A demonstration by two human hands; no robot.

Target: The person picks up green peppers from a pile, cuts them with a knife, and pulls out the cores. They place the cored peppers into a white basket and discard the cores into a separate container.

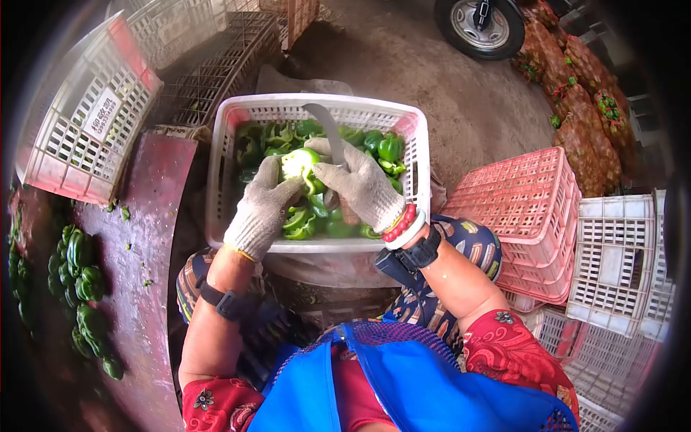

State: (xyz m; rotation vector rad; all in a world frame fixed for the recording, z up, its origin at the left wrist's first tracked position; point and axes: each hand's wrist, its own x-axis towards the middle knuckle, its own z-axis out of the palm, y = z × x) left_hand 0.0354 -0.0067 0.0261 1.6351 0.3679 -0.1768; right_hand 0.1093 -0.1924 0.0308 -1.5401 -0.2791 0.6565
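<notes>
A cut green bell pepper [296, 163], its pale inside facing up, sits between my two hands over the crate. My left hand [260, 207], in a knitted glove, grips the pepper from its left side. My right hand [366, 189], gloved too, is closed round a curved knife [328, 124]; the blade points up and away, and part of the handle shows below the fingers. The right thumb and fingertips are at the pepper's right edge. Below lies a white plastic crate [317, 245] holding several whole and cut green peppers [391, 147].
At left, whole peppers [80, 248] lie on a reddish metal surface [140, 309], with a white crate [93, 115] behind. Stacked pink crates [515, 187] and white crates [612, 248] stand at right. Filled mesh sacks [586, 137] and a wheel [481, 27] are farther back.
</notes>
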